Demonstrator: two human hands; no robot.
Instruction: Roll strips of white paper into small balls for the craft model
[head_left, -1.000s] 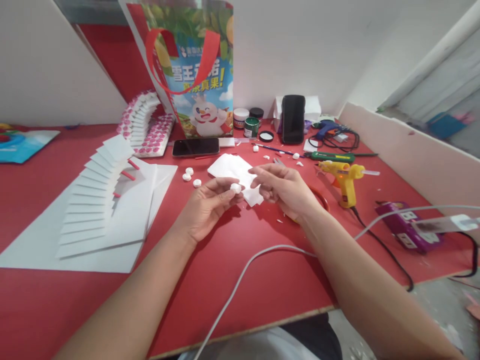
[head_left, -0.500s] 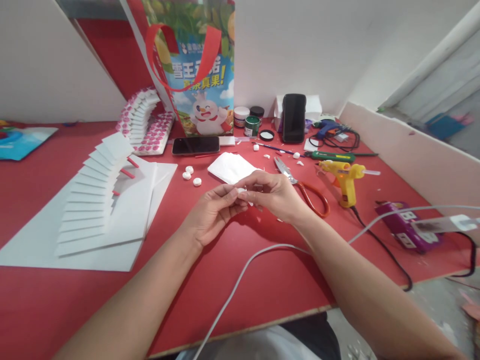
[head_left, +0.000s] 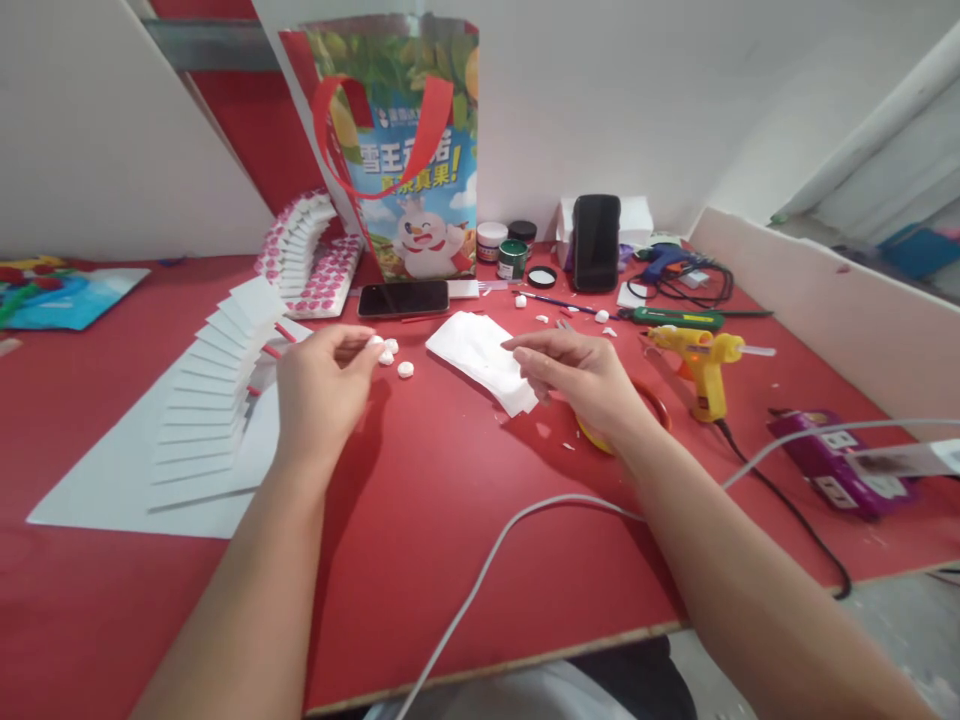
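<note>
My left hand (head_left: 324, 385) is at the left of the table, its thumb and fingers closed at the tips on a small white roll (head_left: 375, 342). Right beside that roll lie three similar white rolls (head_left: 406, 369) on the red tabletop. My right hand (head_left: 581, 378) hovers by the right edge of a stack of white paper sheets (head_left: 476, 350). Its thumb and index finger are stretched out slightly apart, with nothing visible between them. Under this hand and wrist are the scissors (head_left: 658, 402), mostly hidden.
White fanned strips (head_left: 199, 410) lie on white boards at left. Behind stand a printed bag (head_left: 420, 190), a phone (head_left: 405, 298), paint jars (head_left: 512, 258) and an upright phone (head_left: 596, 243). A yellow glue gun (head_left: 701, 360) sits at right; a white cable (head_left: 517, 520) crosses the front.
My hands have parted from the middle. The left has carried the white roll leftward to the other rolls; the right has moved slightly right, and the view has shifted a little.
</note>
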